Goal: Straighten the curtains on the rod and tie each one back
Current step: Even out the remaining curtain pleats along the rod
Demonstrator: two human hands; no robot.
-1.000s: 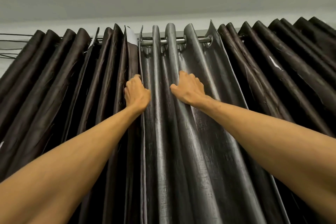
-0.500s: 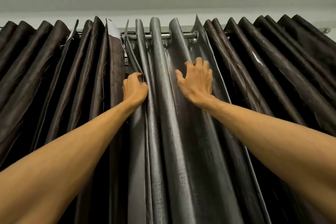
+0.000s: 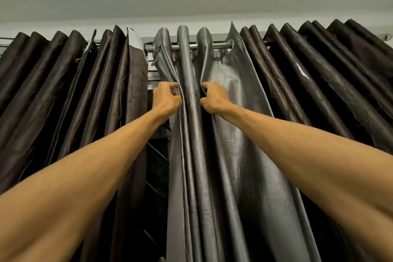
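While left hand (image 3: 167, 98) pinches grey curtain (image 3: 240, 95) edge beside gap (image 3: 157, 168), right hand (image 3: 214, 98) grips fold.

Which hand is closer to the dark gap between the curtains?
Left. The left hand grips the edge of the grey curtain, right beside the gap; the right hand grips a fold farther right.

Metal rod (image 3: 221, 45) threaded through 1 grey curtain (image 3: 244, 112), left brown curtain (image 3: 63, 83), right brown curtain (image 3: 319, 74).

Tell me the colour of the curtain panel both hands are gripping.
Shiny silver-grey curtain panel, clearest in the head view.
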